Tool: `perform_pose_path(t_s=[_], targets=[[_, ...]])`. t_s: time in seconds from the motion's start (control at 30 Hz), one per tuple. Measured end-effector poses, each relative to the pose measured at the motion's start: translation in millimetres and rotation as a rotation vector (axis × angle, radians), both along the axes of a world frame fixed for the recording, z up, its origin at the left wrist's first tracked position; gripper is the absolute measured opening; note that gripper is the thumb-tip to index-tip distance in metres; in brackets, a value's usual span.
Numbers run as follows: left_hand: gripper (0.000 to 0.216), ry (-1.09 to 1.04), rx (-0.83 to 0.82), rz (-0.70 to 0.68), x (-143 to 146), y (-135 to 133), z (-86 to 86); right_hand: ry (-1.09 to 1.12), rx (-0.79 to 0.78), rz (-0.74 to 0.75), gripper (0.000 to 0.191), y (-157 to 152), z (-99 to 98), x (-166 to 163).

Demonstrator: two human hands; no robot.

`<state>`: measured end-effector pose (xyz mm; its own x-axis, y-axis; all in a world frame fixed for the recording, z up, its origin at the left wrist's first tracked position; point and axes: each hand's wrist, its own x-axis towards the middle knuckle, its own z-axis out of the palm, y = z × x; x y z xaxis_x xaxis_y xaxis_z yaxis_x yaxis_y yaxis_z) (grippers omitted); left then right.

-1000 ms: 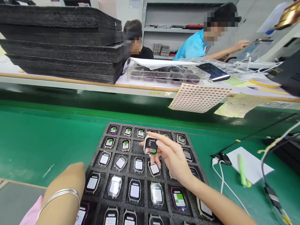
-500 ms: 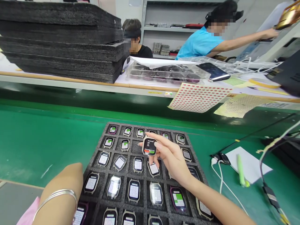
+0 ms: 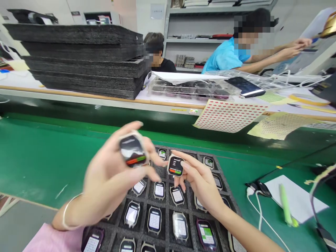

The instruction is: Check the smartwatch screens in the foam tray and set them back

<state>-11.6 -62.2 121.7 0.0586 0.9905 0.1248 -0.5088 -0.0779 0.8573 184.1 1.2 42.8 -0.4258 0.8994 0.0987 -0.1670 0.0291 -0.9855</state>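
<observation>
A black foam tray (image 3: 168, 231) lies on the green belt in front of me, with several smartwatch bodies with lit screens in its cells. My left hand (image 3: 110, 178) is raised over the tray's left side, closed on a watch body (image 3: 132, 151) with a dark screen and a red and green bar; it is blurred by motion. My right hand (image 3: 202, 180) hovers over the tray's middle and pinches a second watch body (image 3: 175, 165) with the same kind of screen. The two watches are held side by side, a little apart.
The green conveyor belt (image 3: 39, 154) runs across. White paper (image 3: 299, 199) with a green pen (image 3: 286, 204) and a white cable lie at right. Behind: a stack of black foam trays (image 3: 84, 59), clear plastic trays (image 3: 194, 85), a phone, red-dot sticker sheets (image 3: 231, 115). Two people work beyond.
My left hand has risen from the lower left with a watch body in it and come up beside the right hand's watch. The view has shifted slightly.
</observation>
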Motion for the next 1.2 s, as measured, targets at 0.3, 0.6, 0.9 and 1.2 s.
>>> perform_pose_path(t_s=[0.3,0.6,0.9,1.2], targets=[[0.057,-0.023,0.062,-0.251,17.1,28.9,-50.8,-0.015,-0.020,-0.052,0.034,4.7,-2.2,-0.3],[0.041,-0.001,0.081,-0.237,14.5,32.1,-49.4,-0.019,-0.004,-0.061,0.033,5.0,-1.4,0.6],[0.061,-0.016,0.109,-0.239,11.4,32.8,-49.2,-0.006,0.015,0.023,0.048,-2.0,6.4,0.5],[0.058,0.135,0.128,-0.125,9.7,34.8,-50.6,-0.001,0.047,0.035,0.053,-3.9,4.6,-0.8]])
